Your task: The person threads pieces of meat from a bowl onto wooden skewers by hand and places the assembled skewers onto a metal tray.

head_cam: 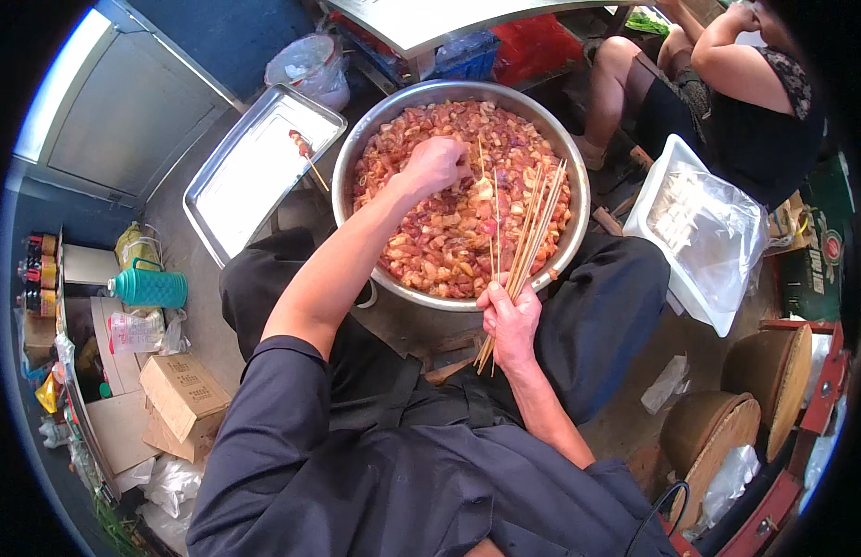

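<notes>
A wide steel basin (577, 230) full of diced raw meat (430, 240) stands before my knees. My left hand (439, 166) is over the meat with its fingers curled down; whether they pinch a piece is hidden. Below the basin's near rim, my right hand (512, 317) grips a bundle of thin wooden skewers (535, 237), fanned out over the meat. One skewer stands apart on the left of the bundle and appears to carry a pale piece of meat (482, 189). A finished-looking meat skewer (300, 145) lies on the steel tray (242, 181) at the left.
At the right stands a white plastic tub (712, 317) lined with clear plastic. Another person (737, 132) sits beyond it. A metal table (416, 24) overhangs the far side. Cardboard boxes (187, 390) and a teal thermos flask (152, 283) are at the left, brown crocks (709, 425) at the right.
</notes>
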A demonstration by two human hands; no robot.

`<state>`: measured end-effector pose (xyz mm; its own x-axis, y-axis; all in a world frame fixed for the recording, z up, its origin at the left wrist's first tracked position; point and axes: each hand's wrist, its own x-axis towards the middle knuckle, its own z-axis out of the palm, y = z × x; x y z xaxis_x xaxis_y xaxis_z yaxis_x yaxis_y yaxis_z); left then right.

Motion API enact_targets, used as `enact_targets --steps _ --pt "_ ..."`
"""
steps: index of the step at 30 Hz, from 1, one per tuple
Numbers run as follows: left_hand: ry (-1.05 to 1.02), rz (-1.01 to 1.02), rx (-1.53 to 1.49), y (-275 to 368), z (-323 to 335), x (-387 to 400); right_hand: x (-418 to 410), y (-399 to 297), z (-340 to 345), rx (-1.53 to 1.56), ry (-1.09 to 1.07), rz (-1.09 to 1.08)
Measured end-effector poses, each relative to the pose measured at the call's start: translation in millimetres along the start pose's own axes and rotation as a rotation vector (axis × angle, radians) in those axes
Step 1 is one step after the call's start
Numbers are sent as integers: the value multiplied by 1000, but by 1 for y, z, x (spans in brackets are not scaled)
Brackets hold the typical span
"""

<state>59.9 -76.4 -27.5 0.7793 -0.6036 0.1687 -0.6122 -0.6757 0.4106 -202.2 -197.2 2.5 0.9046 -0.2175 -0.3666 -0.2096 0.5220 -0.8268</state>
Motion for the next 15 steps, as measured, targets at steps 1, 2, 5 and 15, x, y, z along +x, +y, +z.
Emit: enact_targets --steps 1,2,5,15 --pt "-54 11 -11 3 2 2 0 0 -1 7 9 -1" --pt "-30 16 -20 5 5 3 -1 0 -2 6 12 -2" --pt "-94 -71 -50 10 4 5 -1 -1 -2 14 4 -10" --pt "1 -420 -1088 4 -30 -31 -1 -1 1 5 -4 10"
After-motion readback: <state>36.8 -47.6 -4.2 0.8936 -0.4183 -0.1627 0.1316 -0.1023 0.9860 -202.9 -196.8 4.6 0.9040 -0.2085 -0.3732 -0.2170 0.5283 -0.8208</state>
